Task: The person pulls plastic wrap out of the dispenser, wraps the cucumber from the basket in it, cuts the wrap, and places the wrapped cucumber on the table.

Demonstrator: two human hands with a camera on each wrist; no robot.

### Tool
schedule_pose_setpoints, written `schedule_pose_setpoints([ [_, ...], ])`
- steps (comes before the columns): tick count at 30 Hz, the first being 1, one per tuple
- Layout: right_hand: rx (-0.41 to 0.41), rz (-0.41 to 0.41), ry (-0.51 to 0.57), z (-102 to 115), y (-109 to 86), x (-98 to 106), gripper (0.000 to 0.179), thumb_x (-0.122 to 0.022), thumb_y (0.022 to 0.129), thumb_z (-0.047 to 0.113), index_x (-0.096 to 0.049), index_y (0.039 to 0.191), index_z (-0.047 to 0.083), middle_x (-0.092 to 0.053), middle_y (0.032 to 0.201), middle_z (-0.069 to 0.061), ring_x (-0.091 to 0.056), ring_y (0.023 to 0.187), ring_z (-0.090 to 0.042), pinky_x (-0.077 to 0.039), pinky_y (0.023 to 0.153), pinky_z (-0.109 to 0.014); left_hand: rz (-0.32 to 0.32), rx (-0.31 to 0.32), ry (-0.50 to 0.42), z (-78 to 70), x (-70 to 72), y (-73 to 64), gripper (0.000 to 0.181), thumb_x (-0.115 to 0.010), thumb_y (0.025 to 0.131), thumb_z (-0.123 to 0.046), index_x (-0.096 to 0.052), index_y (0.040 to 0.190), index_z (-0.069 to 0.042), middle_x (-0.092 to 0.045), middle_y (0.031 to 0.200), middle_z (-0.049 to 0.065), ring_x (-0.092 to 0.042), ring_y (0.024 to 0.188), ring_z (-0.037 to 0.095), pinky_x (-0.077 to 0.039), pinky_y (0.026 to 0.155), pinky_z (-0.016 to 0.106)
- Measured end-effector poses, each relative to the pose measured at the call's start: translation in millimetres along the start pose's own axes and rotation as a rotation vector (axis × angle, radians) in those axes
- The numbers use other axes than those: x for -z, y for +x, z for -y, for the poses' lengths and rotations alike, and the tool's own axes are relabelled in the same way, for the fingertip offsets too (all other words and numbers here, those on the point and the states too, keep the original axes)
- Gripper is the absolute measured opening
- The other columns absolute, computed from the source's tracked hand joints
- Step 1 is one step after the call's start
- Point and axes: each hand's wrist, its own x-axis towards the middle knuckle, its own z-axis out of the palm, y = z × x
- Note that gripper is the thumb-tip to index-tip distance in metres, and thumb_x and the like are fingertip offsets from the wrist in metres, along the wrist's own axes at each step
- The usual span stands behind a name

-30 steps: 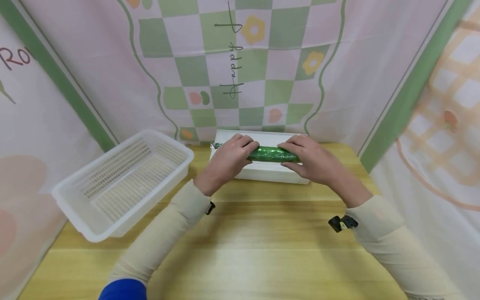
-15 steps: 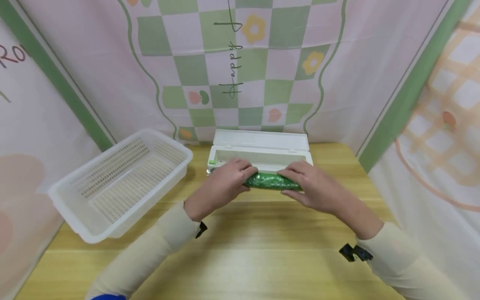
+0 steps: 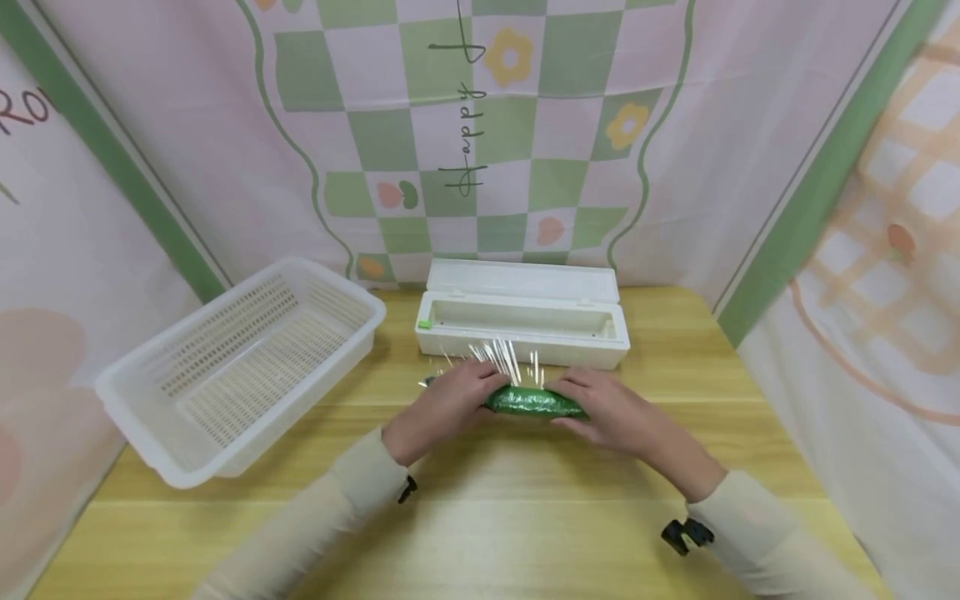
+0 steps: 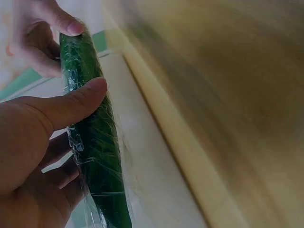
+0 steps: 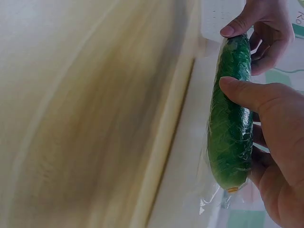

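Observation:
A green cucumber (image 3: 536,402) wrapped in clear cling film lies crosswise between both hands, in front of the white box. My left hand (image 3: 446,408) grips its left part, thumb on the near side and fingers behind. Toward the other end, my right hand (image 3: 618,414) holds it the same way. Shiny streaks of cling film (image 3: 504,362) stretch from the cucumber toward the box. In the right wrist view, loose film sticks out past the rounded end of the cucumber (image 5: 230,137). Wrinkled film also covers the cucumber (image 4: 97,156) in the left wrist view.
The long white box (image 3: 465,344) stands at the back of the wooden table (image 3: 495,533), its lid (image 3: 521,282) raised and a green tab (image 3: 424,324) at its left corner. A white slotted basket (image 3: 172,462) sits at the left. Printed cloth (image 3: 510,158) hangs behind.
Both hands have drawn the cucumber from above the box toward the person, lowering it in the view. The box's open trough now shows, and streaks of film appear between box and cucumber.

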Motion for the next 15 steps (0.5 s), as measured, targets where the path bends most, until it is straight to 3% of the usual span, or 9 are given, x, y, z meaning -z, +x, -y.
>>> schedule_pose_setpoints([
  [8,-0.187,0.133,0.060,-2,0.2,-23,0.049,-0.080,0.095,0.023,-0.065,0.135,0.000,-0.069,0.129,-0.017,-0.067,0.120,-0.034,-0.059,0.103,-0.052,0.109,0.064,-0.057,15.2,-29.1,5.0,0.045,-0.083,0.092,-0.022,-0.068,0.132,-0.007,-0.070,0.129,0.008,-0.066,0.120,0.024,-0.056,0.107,0.036],
  [11,-0.205,0.137,0.016,-3,3.2,-28,0.054,-0.083,0.092,0.028,-0.066,0.135,0.002,-0.066,0.134,-0.019,-0.064,0.123,-0.035,-0.057,0.105,-0.052,0.148,0.091,-0.073,20.6,-35.3,9.2,0.045,-0.081,0.094,-0.023,-0.067,0.133,-0.006,-0.069,0.131,0.009,-0.065,0.121,0.024,-0.056,0.108,0.036],
  [15,-0.182,0.105,-0.065,-8,7.3,-34,0.057,-0.090,0.084,0.029,-0.070,0.131,0.004,-0.064,0.127,-0.018,-0.062,0.115,-0.030,-0.060,0.099,-0.048,0.196,0.116,-0.083,24.1,-36.0,14.2,0.043,-0.079,0.096,-0.022,-0.066,0.134,-0.006,-0.068,0.130,0.009,-0.064,0.118,0.023,-0.056,0.106,0.036],
])
